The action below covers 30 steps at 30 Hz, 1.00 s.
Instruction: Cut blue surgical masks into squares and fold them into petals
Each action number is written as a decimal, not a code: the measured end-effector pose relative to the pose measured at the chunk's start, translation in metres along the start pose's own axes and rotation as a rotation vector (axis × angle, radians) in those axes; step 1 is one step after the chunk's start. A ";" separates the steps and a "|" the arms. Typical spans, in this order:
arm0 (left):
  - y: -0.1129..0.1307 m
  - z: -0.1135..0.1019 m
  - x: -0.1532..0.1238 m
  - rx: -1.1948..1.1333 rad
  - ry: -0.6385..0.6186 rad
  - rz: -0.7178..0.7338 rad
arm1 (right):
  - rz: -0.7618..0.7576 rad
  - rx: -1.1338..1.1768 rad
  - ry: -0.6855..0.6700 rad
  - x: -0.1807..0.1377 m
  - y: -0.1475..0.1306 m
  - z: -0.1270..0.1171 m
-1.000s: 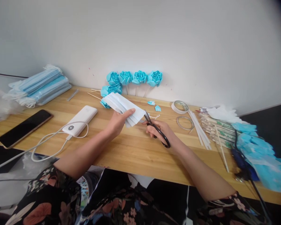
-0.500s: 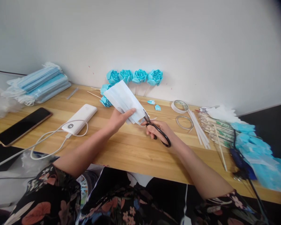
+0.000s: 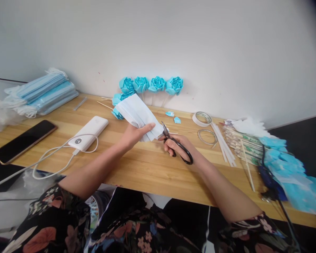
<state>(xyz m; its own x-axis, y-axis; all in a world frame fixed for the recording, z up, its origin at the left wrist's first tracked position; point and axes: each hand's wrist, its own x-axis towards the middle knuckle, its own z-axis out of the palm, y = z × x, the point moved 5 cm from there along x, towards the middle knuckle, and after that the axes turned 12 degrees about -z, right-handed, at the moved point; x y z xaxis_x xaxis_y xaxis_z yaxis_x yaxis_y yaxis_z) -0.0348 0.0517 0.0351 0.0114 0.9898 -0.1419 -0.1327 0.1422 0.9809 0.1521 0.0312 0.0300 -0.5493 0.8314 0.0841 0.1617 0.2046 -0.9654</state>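
A pale blue-and-white face mask (image 3: pixel 138 111) is pinched in my left hand (image 3: pixel 137 135), thumb on top and the other fingers beneath it. My right hand (image 3: pixel 180 146) grips a pair of black-handled scissors (image 3: pixel 184 151). The blades meet the mask at its lower right edge, and one of them is partly hidden there. Behind the mask, several blue rosettes shaped like flowers (image 3: pixel 157 84) on thin sticks lean against the wall. Two small blue scraps (image 3: pixel 177 120) lie on the wooden table beyond the scissors.
At the left are a stack of masks (image 3: pixel 46 92), a phone (image 3: pixel 25 141) and a white power bank (image 3: pixel 91 131) with its cable. To the right lie a tape roll (image 3: pixel 201 119), a wire coil (image 3: pixel 207 143), white strips (image 3: pixel 223 144), a stick (image 3: pixel 248 165), blue pieces (image 3: pixel 287 165) and a glue gun (image 3: pixel 272 182).
The mask has tipped slightly and shifted a little down at its upper end, still in my left hand. The scissors remain at its edge. The whole view has shifted slightly.
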 end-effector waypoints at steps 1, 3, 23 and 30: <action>-0.001 -0.001 0.000 -0.002 0.001 -0.006 | -0.002 0.008 -0.003 0.000 0.001 0.000; -0.002 -0.001 0.001 0.001 0.002 -0.014 | -0.003 0.018 -0.001 -0.001 0.001 0.000; 0.000 -0.004 0.006 -0.034 0.017 -0.016 | 0.023 -0.018 0.041 -0.003 -0.004 0.000; 0.003 -0.004 0.005 -0.028 0.006 0.001 | 0.026 -0.019 0.050 -0.003 -0.006 0.000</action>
<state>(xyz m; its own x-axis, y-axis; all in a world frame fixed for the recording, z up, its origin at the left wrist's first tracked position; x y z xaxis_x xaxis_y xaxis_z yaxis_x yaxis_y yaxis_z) -0.0387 0.0571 0.0366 0.0050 0.9899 -0.1418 -0.1608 0.1407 0.9769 0.1525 0.0275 0.0354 -0.5031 0.8613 0.0713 0.1913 0.1914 -0.9627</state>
